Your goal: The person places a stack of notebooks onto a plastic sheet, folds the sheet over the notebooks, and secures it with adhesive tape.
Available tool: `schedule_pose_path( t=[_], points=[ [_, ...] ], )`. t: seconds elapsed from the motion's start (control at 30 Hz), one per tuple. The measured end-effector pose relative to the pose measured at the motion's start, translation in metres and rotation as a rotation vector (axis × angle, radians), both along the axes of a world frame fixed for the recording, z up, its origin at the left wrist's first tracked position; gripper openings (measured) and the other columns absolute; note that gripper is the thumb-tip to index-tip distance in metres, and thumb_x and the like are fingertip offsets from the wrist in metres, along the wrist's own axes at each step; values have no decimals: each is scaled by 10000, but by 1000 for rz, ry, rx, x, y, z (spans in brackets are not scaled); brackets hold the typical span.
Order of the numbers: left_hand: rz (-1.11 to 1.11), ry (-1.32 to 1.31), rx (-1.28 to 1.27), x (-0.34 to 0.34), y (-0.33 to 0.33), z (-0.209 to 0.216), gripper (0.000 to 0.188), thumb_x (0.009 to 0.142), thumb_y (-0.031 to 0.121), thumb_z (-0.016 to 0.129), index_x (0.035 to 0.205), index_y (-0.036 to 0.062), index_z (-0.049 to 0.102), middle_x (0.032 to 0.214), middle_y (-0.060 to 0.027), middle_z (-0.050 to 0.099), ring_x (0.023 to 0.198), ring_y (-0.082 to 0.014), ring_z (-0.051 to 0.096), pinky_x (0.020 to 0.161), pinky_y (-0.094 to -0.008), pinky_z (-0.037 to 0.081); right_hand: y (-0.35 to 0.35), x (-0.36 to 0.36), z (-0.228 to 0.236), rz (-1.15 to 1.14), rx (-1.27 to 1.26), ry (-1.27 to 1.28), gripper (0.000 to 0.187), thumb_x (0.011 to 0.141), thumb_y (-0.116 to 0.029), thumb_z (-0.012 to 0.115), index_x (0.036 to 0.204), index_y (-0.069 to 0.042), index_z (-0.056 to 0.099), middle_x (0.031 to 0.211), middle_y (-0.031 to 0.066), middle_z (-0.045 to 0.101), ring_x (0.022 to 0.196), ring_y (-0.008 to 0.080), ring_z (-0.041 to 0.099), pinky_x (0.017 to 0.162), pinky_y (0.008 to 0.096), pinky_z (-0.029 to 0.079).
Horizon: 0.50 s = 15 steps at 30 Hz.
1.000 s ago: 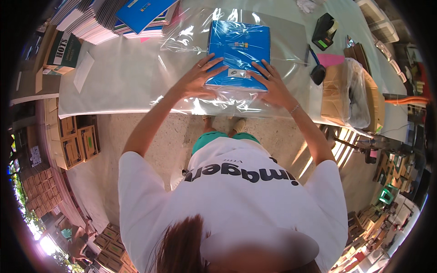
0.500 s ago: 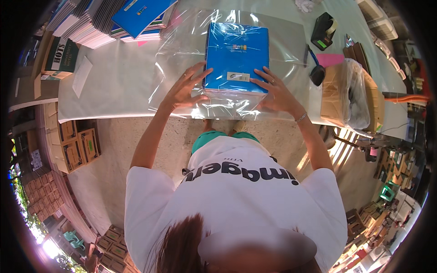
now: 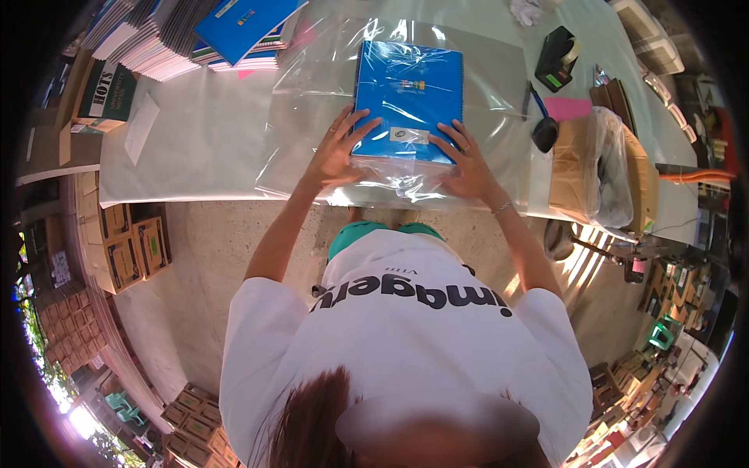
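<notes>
A blue spiral notebook (image 3: 409, 105) tops what looks like a small stack near the table's front edge. Clear plastic film (image 3: 300, 132) lies over and around it, crinkled and shiny. My left hand (image 3: 337, 156) is open, with its fingertips on the notebook's near left corner and its thumb low by the near edge. At the near right corner my right hand (image 3: 470, 164) lies with spread fingers, the tips on the cover beside a pale label (image 3: 409, 136). Its thumb is hard to make out against the film.
Stacked notebooks (image 3: 168, 47) stand at the far left, beside a green box (image 3: 108, 93). To the right are a black tape dispenser (image 3: 558, 58), a dark scoop-shaped tool (image 3: 544, 134), pink paper (image 3: 568, 108) and an open cardboard box (image 3: 571, 168) with plastic.
My left hand has moved right, from beside the stack onto its near left corner. My right hand has shifted slightly, its fingers still on the near right corner.
</notes>
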State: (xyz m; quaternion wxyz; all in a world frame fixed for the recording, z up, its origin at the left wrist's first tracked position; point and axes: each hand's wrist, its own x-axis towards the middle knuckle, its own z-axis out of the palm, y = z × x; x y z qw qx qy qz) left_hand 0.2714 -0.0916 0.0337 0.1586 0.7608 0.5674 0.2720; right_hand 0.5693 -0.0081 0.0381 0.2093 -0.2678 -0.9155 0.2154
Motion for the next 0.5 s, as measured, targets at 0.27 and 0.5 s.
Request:
schedule_pose_path(
  t=[0.27,0.5],
  points=[
    [-76,105,-106,-17,3,33,867,616,394,784,1378,223,408,1444,-85,317,1325,-332,315,1097,-497,264,7,6,6,13,26,-65,716,665,-323,776,1312,-197,496,1410,49,392,1349,295,287,1079,457,299],
    [60,-53,64,2,-5,-2,768,658,378,776,1339,208,461,1390,-96,373,1307,-335,330,1083,-508,269,-2,-1,-3,-6,-23,86,679,687,-237,766,1309,-191,497,1397,54,401,1347,309,280,1082,466,303]
  ],
)
